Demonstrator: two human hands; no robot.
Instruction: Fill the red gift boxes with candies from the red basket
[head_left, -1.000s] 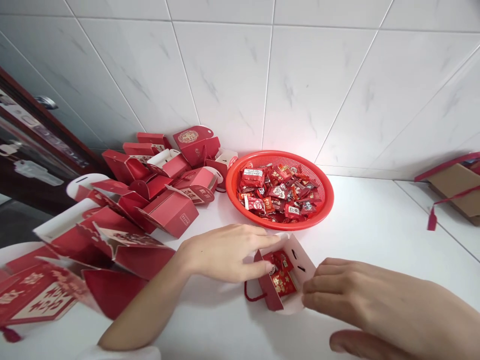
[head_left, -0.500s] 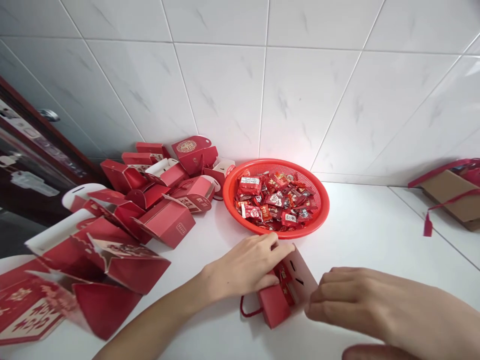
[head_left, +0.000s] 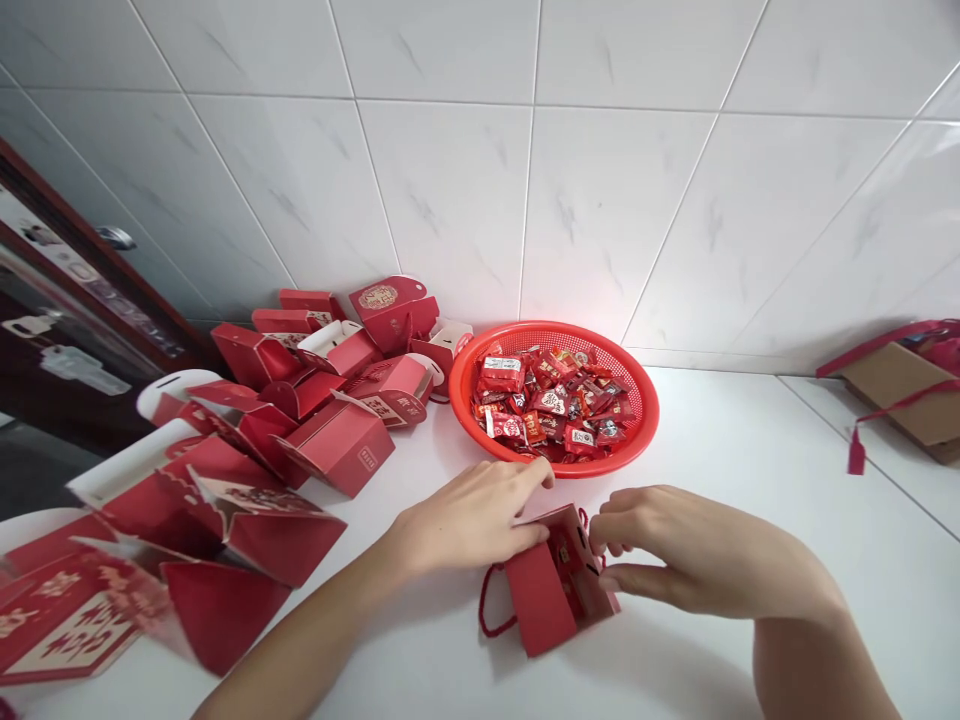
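A small red candy box (head_left: 541, 600) sits on the white counter with its top open, and wrapped sweets (head_left: 564, 555) show inside. A red cord handle (head_left: 484, 605) loops out on its left. My left hand (head_left: 469, 515) is at the box's far left; its thumb rests on the left panel, and the index finger reaches past the far edge, apart from the thumb. With thumb and fingers, my right hand (head_left: 660, 550) grips the slotted right-hand flap. Behind the box stands a red plastic basket (head_left: 646, 420) heaped with wrapped sweets (head_left: 551, 400).
Several red gift boxes (head_left: 341, 445) crowd the counter's left side, many with lids up. A brown cardboard piece (head_left: 900, 385) with a red tassel (head_left: 856, 455) lies at the far right. The tiled wall (head_left: 442, 200) closes off the back.
My right hand has moved left and up onto the flap, which now stands more upright. My left hand's index finger has come off that flap. The camera view has shifted slightly.
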